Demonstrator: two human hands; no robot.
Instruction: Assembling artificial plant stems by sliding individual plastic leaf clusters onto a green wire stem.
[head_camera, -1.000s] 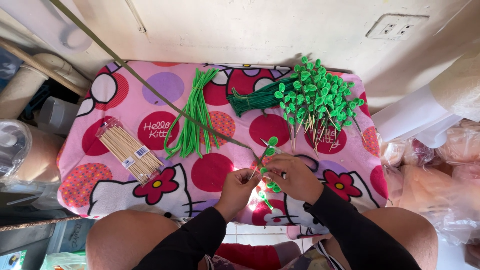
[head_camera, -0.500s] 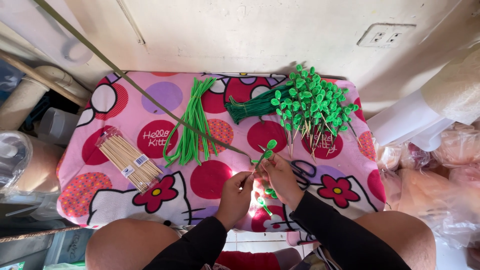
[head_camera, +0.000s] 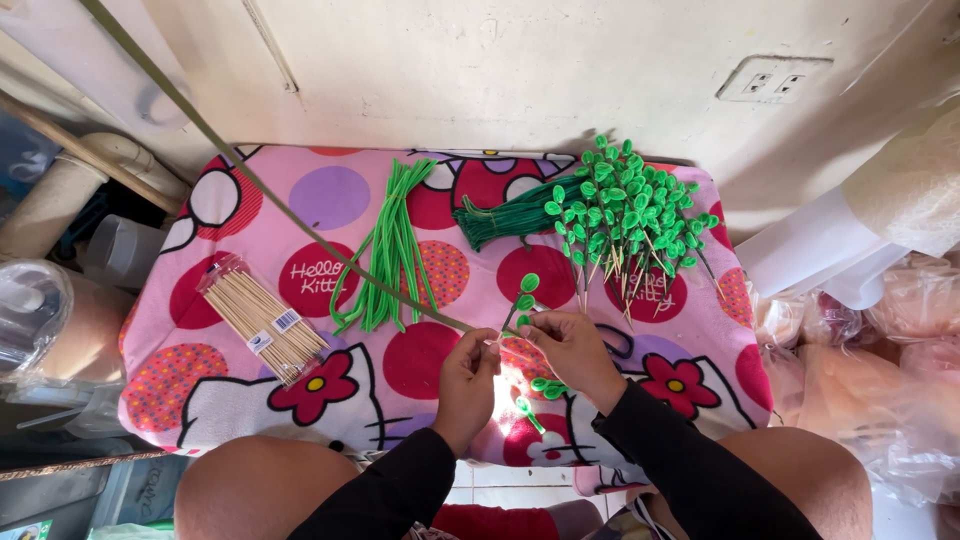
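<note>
A thin stick (head_camera: 512, 322) with small green leaves (head_camera: 529, 283) at its upper end stands between the two hands, over the front middle of the cloth (head_camera: 340, 195). The left hand (head_camera: 468, 385) pinches the stick's lower part with fingertips pressed together. The right hand (head_camera: 572, 347) pinches it just beside the left, thumb and forefinger closed on it. A long green tape (head_camera: 270, 200) runs from the upper left corner down to the pinch point.

Below the hands, more green leaves (head_camera: 545, 385) lie loose on the cloth, touching the right wrist area. Both forearms wear black sleeves (head_camera: 690, 470). The person's bare knees show at the bottom edge.

The cloth is pink with red, purple and dotted circles and a cartoon cat print. On it:
- a clear pack of wooden skewers (head_camera: 262, 318), at the left, lying diagonally;
- a bundle of green tubes (head_camera: 392, 245), at the centre, well apart from the hands;
- a dark green wire bundle (head_camera: 505, 215), at the upper centre;
- a heap of finished leaf sticks (head_camera: 625, 215), at the upper right, touching the wire bundle.

Behind the cloth is a pale wall with a socket (head_camera: 772, 80) at the upper right. Clear plastic bags (head_camera: 860, 340) lie to the right. Plastic containers (head_camera: 120, 250) and a pipe (head_camera: 60, 200) stand to the left.
</note>
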